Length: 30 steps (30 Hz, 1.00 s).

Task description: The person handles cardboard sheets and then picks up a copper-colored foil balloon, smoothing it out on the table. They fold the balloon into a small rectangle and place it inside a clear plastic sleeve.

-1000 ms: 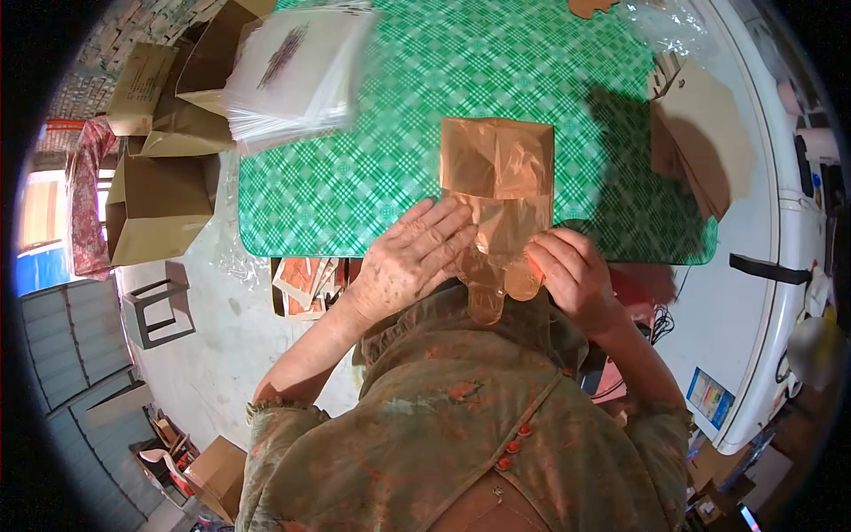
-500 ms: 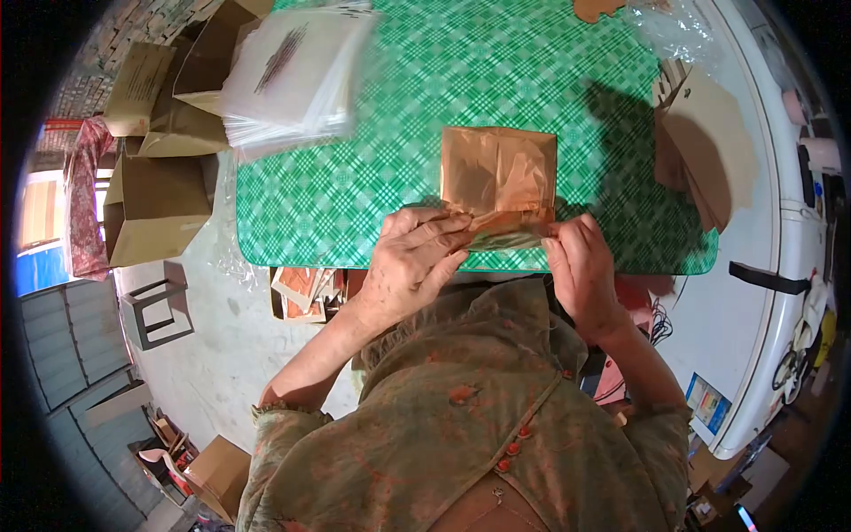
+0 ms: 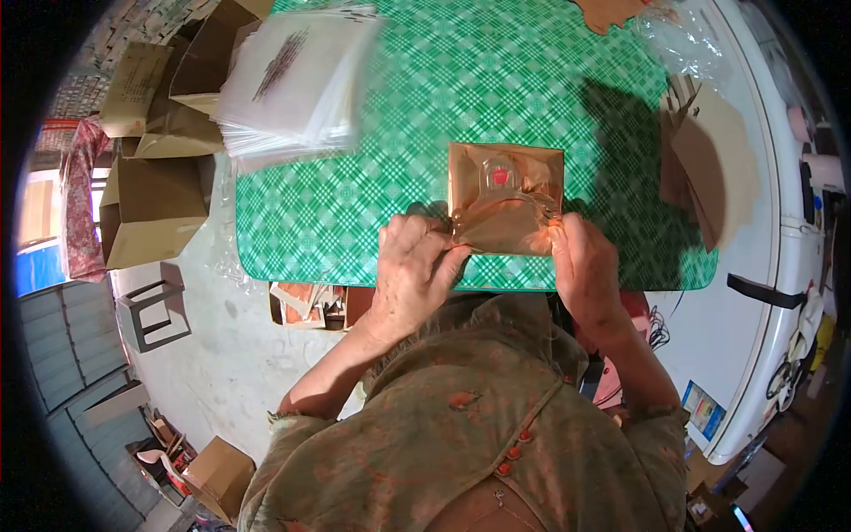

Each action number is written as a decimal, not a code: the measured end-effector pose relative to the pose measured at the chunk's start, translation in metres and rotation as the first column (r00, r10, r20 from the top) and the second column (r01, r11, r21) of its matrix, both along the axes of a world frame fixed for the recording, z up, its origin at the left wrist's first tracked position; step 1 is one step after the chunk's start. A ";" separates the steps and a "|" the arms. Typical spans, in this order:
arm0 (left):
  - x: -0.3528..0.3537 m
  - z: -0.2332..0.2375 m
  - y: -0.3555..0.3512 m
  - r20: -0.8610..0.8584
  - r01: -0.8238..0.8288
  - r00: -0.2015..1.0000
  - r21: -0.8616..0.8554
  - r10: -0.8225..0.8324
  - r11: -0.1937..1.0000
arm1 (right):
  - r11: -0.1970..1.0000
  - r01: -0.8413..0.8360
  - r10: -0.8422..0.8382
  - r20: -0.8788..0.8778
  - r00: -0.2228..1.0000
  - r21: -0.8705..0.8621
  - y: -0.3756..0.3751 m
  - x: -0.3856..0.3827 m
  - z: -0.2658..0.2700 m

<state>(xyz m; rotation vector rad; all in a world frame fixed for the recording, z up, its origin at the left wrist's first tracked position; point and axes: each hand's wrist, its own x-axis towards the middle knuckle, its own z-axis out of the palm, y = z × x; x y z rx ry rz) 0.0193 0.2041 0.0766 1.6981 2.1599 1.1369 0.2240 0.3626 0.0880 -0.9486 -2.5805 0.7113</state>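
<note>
A flat, square, shiny copper-brown packet (image 3: 501,239) lies near the front edge of the table, its surface glossy and creased like plastic film. A small patch with a red mark (image 3: 500,177) shows on its upper half. My left hand (image 3: 412,262) has thumb and fingers closed at the packet's lower left corner. On the opposite side, my right hand (image 3: 583,266) pinches the lower right edge. The fingertips hide both corners, and a raised fold of the film runs between the hands.
Clear plastic sleeves (image 3: 297,84) are stacked at the table's back left, beside open cardboard boxes (image 3: 160,199). Brown card pieces (image 3: 714,164) lie at the right, with crumpled clear plastic (image 3: 678,40) behind them. A green checked cloth (image 3: 399,168) covers the table.
The film's lower part has been turned up over the packet, and the red mark now shows. My left fingers have drawn back from across the packet to its left corner.
</note>
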 end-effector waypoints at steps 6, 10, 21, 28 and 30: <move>0.004 0.005 0.011 -0.076 -0.056 0.996 -0.034 0.054 0.998 | 1.000 0.020 -0.020 0.042 0.999 -0.008 0.003 -0.005 0.001; 0.006 -0.001 0.019 -0.232 -0.073 0.971 -0.028 0.065 0.997 | 0.999 0.035 -0.034 0.085 0.996 -0.005 0.004 -0.008 0.004; 0.006 -0.003 0.024 -0.306 -0.080 0.949 -0.016 0.071 0.997 | 0.997 0.024 -0.034 0.146 0.989 0.069 0.005 -0.014 0.003; 0.003 0.009 0.025 -0.316 0.090 0.948 0.114 -0.049 0.989 | 0.997 0.021 -0.032 0.148 0.988 0.073 0.005 -0.016 0.001; 0.002 0.005 0.032 -0.338 0.294 0.907 0.080 -0.251 0.952 | 0.996 0.025 -0.038 0.151 0.988 0.090 0.005 -0.016 0.000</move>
